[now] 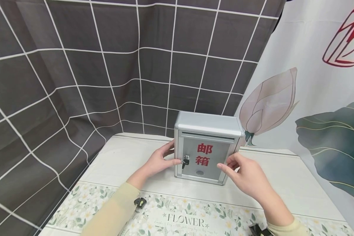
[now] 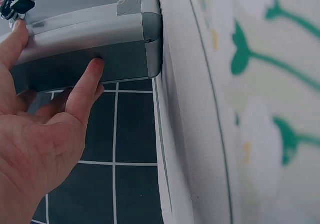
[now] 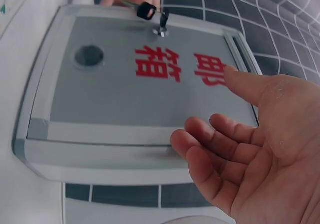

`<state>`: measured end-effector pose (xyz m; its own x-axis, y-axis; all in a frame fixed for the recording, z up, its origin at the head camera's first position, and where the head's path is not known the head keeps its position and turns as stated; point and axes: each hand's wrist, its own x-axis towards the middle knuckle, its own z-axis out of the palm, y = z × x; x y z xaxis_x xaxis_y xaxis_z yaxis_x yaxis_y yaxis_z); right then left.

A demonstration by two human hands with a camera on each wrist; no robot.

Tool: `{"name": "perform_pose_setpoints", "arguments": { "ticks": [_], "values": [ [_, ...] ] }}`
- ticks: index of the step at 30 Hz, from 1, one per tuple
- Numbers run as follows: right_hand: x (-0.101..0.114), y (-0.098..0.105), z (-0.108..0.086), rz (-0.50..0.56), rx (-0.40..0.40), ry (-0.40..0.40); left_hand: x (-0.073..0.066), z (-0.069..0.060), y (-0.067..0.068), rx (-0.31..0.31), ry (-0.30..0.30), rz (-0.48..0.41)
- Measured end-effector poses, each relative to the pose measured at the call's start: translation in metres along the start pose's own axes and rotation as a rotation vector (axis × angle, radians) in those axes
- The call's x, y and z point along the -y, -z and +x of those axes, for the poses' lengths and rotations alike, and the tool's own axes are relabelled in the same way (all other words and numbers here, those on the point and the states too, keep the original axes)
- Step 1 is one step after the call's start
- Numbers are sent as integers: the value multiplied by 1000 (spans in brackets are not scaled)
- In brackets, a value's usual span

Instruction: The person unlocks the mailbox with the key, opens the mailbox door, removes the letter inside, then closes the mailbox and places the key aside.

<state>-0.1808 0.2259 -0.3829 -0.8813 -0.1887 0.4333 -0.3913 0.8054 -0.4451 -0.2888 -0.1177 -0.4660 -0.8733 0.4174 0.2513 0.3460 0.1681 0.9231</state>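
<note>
A silver-grey metal box (image 1: pixel 207 155) with red characters and a top slot stands upright. Small keys (image 1: pixel 185 162) hang from the lock on its door's left side. My left hand (image 1: pixel 157 162) grips the box's left edge, thumb at the front beside the keys; the left wrist view shows the hand (image 2: pixel 50 129) with one fingertip on the side panel. At the right edge, my right hand (image 1: pixel 247 173) has its thumb in front of the door and its fingers loosely bent by the side. In the right wrist view the hand (image 3: pixel 260 149) holds nothing; contact is unclear.
The box stands on a table with a pale cover (image 1: pixel 129 147), its floral band (image 1: pixel 191 209) lettered "FLOWER". Behind hangs a dark curtain with white grid lines (image 1: pixel 153 65). A white cloth with flower and leaf prints (image 1: pixel 268 105) hangs at the right.
</note>
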Motion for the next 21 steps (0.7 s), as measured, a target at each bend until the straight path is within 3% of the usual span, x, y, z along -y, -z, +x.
{"name": "perform_pose_setpoints", "arguments": {
  "ticks": [11,21],
  "values": [
    [14,-25,0,40,107,-26,2,1,1,13,-11,-8],
    [24,-57,4,31,162,21,5,0,3,26,-35,3]
  ]
}}
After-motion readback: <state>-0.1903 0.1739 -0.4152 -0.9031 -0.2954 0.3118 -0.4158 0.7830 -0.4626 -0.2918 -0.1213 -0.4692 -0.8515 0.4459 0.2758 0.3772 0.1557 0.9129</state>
